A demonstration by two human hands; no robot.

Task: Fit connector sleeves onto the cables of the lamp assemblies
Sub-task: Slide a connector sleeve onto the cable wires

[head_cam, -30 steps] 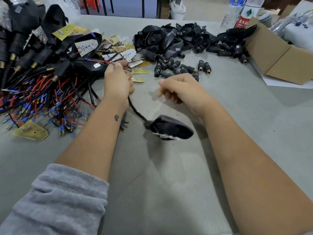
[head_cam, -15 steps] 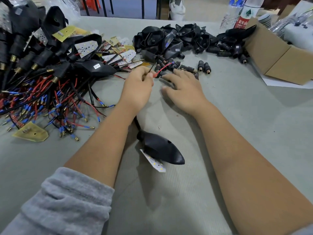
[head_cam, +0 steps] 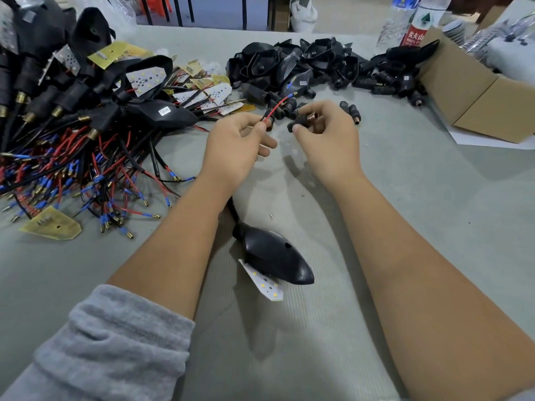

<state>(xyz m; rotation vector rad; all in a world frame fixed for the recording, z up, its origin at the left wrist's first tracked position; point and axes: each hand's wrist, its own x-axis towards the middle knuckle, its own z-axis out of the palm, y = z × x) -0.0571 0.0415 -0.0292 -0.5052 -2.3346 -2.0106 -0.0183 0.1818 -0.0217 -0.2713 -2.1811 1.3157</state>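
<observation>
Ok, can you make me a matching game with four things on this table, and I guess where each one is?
Things:
1. red wire
2. connector sleeve
3. black lamp
4. cardboard box

Places:
A. far right of the table
B. lying between the two forearms
C. pinched in the left hand
D. held in the right hand

Pairs: 1-C, 2-D, 3-B, 4-A

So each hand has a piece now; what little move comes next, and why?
Probably bringing the two hands together and threading the wire tips into the sleeve. The left hand pinches the red wire, its tips free and pointing toward the right hand, which grips a black connector sleeve; a gap separates them.
</observation>
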